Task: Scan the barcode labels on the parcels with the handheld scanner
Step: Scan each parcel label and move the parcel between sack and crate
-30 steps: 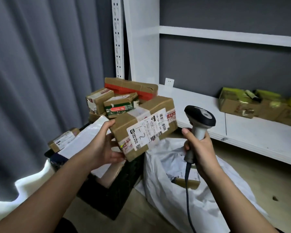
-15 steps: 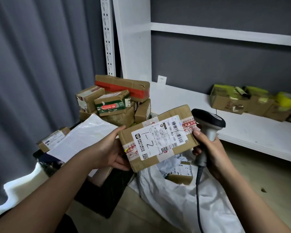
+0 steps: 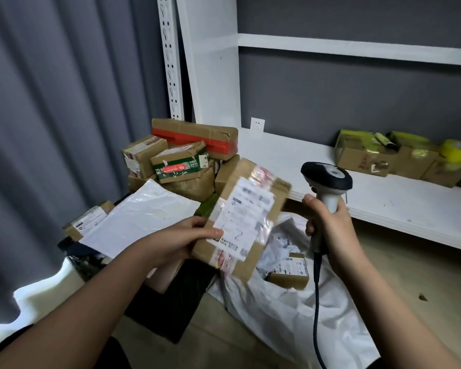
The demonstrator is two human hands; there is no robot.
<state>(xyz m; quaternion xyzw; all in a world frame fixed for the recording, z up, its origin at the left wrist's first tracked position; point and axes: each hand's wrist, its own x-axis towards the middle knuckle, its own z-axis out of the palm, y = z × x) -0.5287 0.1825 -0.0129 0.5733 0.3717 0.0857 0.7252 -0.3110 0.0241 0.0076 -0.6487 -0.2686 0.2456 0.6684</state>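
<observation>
In left hand (image 3: 179,243): parcel (image 3: 241,218), label (image 3: 244,217) motion-blurred; scanner (image 3: 326,187) alongside.

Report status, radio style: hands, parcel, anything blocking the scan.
Left hand grips brown parcel, label up, blurred. Right hand holds scanner upright beside it, apart. Nothing between them.

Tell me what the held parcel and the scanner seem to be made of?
Parcel: brown cardboard, matte, with glossy clear tape and a white paper label. Scanner: looks like hard plastic, dark head on a pale handle, smooth with a slight sheen.
</observation>
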